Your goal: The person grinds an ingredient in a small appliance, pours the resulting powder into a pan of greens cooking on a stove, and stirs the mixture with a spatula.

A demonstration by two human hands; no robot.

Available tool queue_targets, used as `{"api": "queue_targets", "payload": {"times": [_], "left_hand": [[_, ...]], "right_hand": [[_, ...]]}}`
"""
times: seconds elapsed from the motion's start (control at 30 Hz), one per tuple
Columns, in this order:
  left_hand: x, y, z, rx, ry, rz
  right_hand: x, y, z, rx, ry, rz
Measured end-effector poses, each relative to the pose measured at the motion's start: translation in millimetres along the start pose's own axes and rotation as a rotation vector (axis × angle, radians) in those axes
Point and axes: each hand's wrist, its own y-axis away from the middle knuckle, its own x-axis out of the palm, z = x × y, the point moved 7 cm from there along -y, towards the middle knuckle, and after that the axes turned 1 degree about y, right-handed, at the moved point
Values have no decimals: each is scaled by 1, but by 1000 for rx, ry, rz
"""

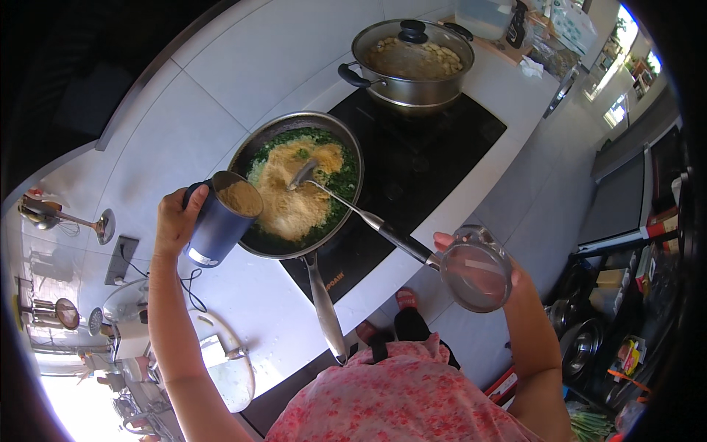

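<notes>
My left hand grips the handle of a dark blue canister, tilted beside the frying pan's left rim. Light brown powder shows inside its mouth. The frying pan holds chopped green leaves with heaps of pale and yellowish powder on top. A spatula lies across the pan, its blade in the powder. My right hand holds a round clear lid. The spatula's handle end meets the lid's edge; whether my fingers also touch it is hidden.
A steel pot under a glass lid stands at the back of the black cooktop. The pan's handle juts over the counter's front edge. A power cord and a round glass lid lie left on the counter.
</notes>
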Motion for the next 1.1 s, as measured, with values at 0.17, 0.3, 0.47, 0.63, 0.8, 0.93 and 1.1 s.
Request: {"api": "queue_targets", "payload": {"times": [0.17, 0.3, 0.47, 0.63, 0.8, 0.93, 1.1], "left_hand": [[-6, -1, -5, 57, -30, -30], [-6, -16, -11, 70, -60, -56], [4, -53, -30, 102, -234, -72], [44, -91, -69, -14, -521, 67], [74, -107, -87, -11, -646, 150], [87, -121, -91, -12, -670, 162], [92, -123, -92, 16, -686, 170]], "right_hand": [[-4, -14, 4, 62, 27, 160], [-1, -21, -2, 66, 7, 217], [-2, -26, 0, 1, -50, 247], [-12, -17, -1, -44, -62, 150], [-26, 1, -4, -39, -224, 33], [-28, 12, -3, -39, -241, 12], [-27, 18, -3, -23, -221, -23]]}}
